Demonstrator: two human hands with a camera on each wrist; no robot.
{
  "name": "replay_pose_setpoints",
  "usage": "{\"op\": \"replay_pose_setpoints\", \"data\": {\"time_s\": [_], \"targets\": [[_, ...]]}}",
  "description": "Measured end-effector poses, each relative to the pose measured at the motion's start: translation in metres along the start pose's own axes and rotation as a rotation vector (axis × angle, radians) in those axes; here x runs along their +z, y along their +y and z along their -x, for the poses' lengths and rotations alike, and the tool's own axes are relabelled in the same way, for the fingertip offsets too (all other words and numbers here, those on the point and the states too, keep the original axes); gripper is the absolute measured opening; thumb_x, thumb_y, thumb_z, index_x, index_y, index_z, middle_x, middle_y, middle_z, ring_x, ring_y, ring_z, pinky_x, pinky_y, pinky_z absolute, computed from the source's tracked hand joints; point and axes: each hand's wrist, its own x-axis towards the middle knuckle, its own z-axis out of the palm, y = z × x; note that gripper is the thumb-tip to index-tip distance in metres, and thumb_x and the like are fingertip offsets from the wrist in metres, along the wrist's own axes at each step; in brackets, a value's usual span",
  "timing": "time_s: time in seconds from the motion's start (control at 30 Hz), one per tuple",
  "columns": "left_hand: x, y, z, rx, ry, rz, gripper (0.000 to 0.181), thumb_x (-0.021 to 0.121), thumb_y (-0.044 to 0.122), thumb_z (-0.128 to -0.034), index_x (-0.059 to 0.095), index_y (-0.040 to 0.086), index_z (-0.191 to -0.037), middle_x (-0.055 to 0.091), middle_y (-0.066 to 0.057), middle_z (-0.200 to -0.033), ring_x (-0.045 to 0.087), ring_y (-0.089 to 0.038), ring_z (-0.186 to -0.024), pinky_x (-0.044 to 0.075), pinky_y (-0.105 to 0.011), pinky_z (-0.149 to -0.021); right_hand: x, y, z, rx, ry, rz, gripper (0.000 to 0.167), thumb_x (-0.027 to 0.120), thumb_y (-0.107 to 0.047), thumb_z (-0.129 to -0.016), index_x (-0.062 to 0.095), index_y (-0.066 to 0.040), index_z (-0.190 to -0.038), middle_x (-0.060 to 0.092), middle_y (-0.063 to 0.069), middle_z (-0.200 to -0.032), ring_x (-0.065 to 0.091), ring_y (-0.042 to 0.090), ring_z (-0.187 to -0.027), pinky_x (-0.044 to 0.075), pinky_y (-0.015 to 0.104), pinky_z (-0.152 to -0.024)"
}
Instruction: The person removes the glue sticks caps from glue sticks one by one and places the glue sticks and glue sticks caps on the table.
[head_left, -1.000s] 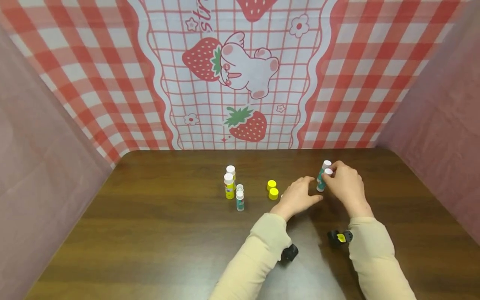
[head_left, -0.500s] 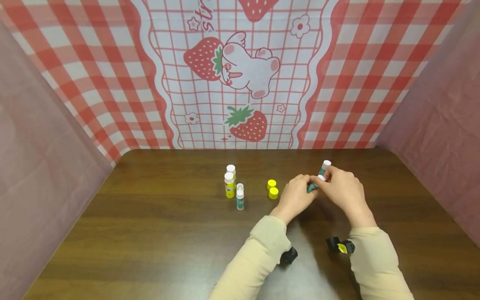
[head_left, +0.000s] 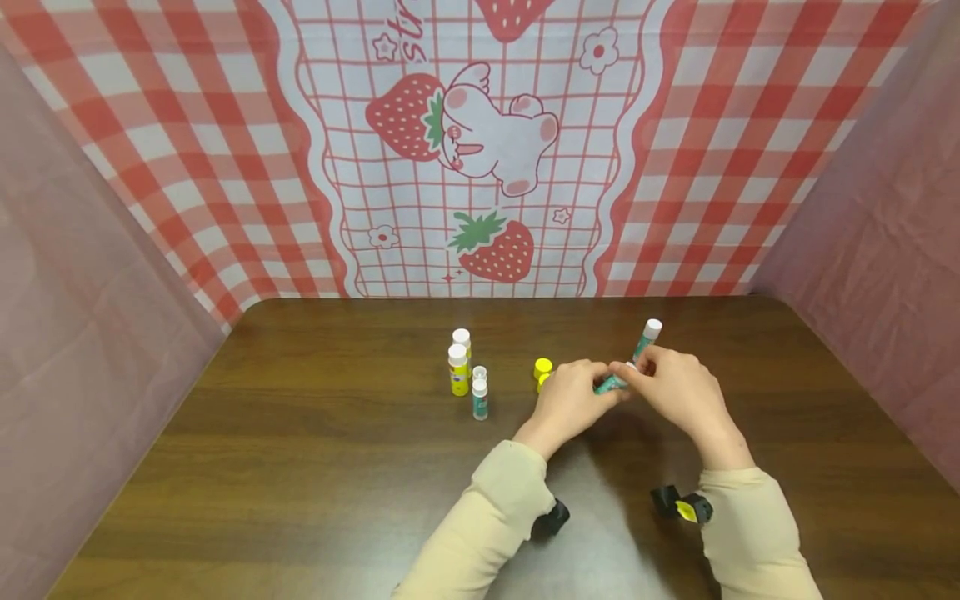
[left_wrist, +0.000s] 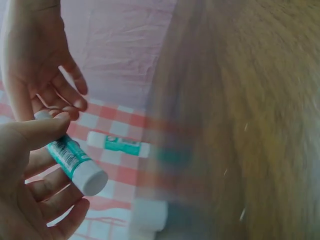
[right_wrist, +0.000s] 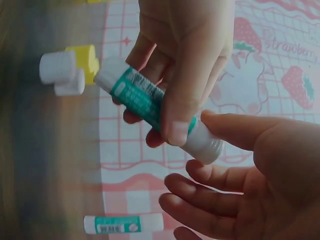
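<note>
My left hand (head_left: 572,402) grips a glue stick (left_wrist: 70,159) with a teal label and white ends, held tilted above the table. In the right wrist view its thumb (right_wrist: 181,112) lies along the label, and the far fingers curl behind. My right hand (head_left: 678,392) meets the other end of that stick, its thumb and forefinger around the white cap (right_wrist: 206,145). Just beyond the hands a second teal-and-white glue stick (head_left: 648,340) stands upright. Yellow caps (head_left: 543,367) are beside the left hand, one partly covered by it.
To the left stand yellow bottles with white caps (head_left: 459,373) and smaller teal-and-white sticks (head_left: 480,401), close together. White caps (right_wrist: 57,67) near the yellow ones show in the right wrist view. A strawberry-print cloth (head_left: 480,167) hangs at the table's back edge.
One glue stick, upright beside its twin before, has been lifted and tilted. My left hand has taken hold of it, and both hands have drawn left and nearer with it.
</note>
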Motion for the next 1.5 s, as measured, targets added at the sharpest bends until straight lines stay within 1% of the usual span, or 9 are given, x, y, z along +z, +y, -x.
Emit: {"op": "replay_pose_setpoints", "data": {"time_s": [0.23,0.5,0.63,0.83,0.97,1.13,1.2,1.33,1.5], "targets": [[-0.028,-0.005,0.012,0.016,-0.043,-0.005,0.027,0.063,0.046,-0.0802,0.068,0.024,-0.094,0.056,0.011,-0.075,0.048,-0.002,-0.062,0.037,-0.018,-0.053,0.001,-0.014,0.003,-0.048,-0.022,-0.051,0.046,0.051,-0.057,-0.084,0.058,-0.011,-0.079,0.052,0.001,-0.063,0.047,0.015,-0.059,0.034,0.028,-0.049],[-0.052,-0.012,0.026,0.049,-0.014,-0.003,0.027,0.067,0.042,-0.0782,0.070,0.022,-0.096,0.057,0.011,-0.076,0.048,-0.003,-0.062,0.036,-0.018,-0.054,0.004,-0.029,0.005,-0.121,-0.045,-0.153,0.038,0.054,-0.052,-0.085,0.055,-0.015,-0.076,0.048,-0.002,-0.060,0.043,0.013,-0.057,0.034,0.027,-0.052],[-0.063,-0.016,0.035,0.054,-0.009,-0.010,0.028,0.067,0.042,-0.0779,0.070,0.022,-0.097,0.058,0.011,-0.077,0.048,-0.003,-0.061,0.035,-0.016,-0.052,0.007,-0.037,0.007,-0.144,-0.076,-0.209,0.035,0.054,-0.051,-0.085,0.056,-0.017,-0.076,0.050,-0.004,-0.061,0.044,0.011,-0.059,0.036,0.026,-0.054],[-0.078,-0.022,0.045,0.068,0.023,-0.022,0.026,0.069,0.040,-0.0764,0.070,0.021,-0.093,0.053,0.011,-0.072,0.047,-0.004,-0.060,0.035,-0.015,-0.051,0.009,-0.049,0.009,-0.177,-0.108,-0.286,0.033,0.055,-0.051,-0.084,0.056,-0.019,-0.078,0.053,-0.004,-0.064,0.047,0.012,-0.061,0.038,0.026,-0.055],[-0.085,-0.024,0.050,0.083,0.041,-0.020,0.025,0.069,0.041,-0.0760,0.071,0.021,-0.091,0.053,0.011,-0.070,0.046,-0.004,-0.057,0.034,-0.015,-0.050,0.010,-0.054,0.011,-0.188,-0.127,-0.338,0.030,0.057,-0.049,-0.084,0.056,-0.019,-0.081,0.057,-0.003,-0.068,0.050,0.012,-0.064,0.040,0.026,-0.057],[-0.092,-0.030,0.056,0.096,0.040,0.045,0.025,0.070,0.039,-0.0757,0.071,0.019,-0.090,0.054,0.010,-0.070,0.046,-0.004,-0.058,0.036,-0.016,-0.052,0.011,-0.062,0.013,-0.224,-0.134,-0.384,0.027,0.058,-0.046,-0.084,0.056,-0.019,-0.082,0.058,-0.004,-0.071,0.052,0.013,-0.065,0.041,0.026,-0.057],[-0.092,-0.032,0.057,0.101,0.037,0.069,0.024,0.071,0.038,-0.0755,0.071,0.018,-0.089,0.054,0.010,-0.070,0.046,-0.004,-0.059,0.036,-0.016,-0.053,0.011,-0.064,0.013,-0.235,-0.131,-0.380,0.025,0.059,-0.044,-0.084,0.056,-0.019,-0.083,0.059,-0.005,-0.072,0.053,0.013,-0.065,0.041,0.026,-0.057],[-0.092,-0.033,0.057,0.116,0.024,0.078,0.022,0.071,0.037,-0.0761,0.070,0.018,-0.086,0.053,0.010,-0.069,0.046,-0.004,-0.060,0.037,-0.016,-0.055,0.011,-0.064,0.014,-0.243,-0.122,-0.366,0.023,0.061,-0.041,-0.083,0.056,-0.018,-0.084,0.061,-0.003,-0.073,0.054,0.012,-0.065,0.042,0.026,-0.056],[-0.093,-0.032,0.057,0.104,-0.004,0.108,0.020,0.071,0.037,-0.0761,0.070,0.018,-0.084,0.054,0.011,-0.070,0.048,-0.004,-0.061,0.039,-0.017,-0.057,0.011,-0.061,0.014,-0.251,-0.121,-0.367,0.024,0.064,-0.040,-0.081,0.057,-0.017,-0.085,0.063,-0.002,-0.075,0.057,0.012,-0.067,0.044,0.026,-0.057]]}}
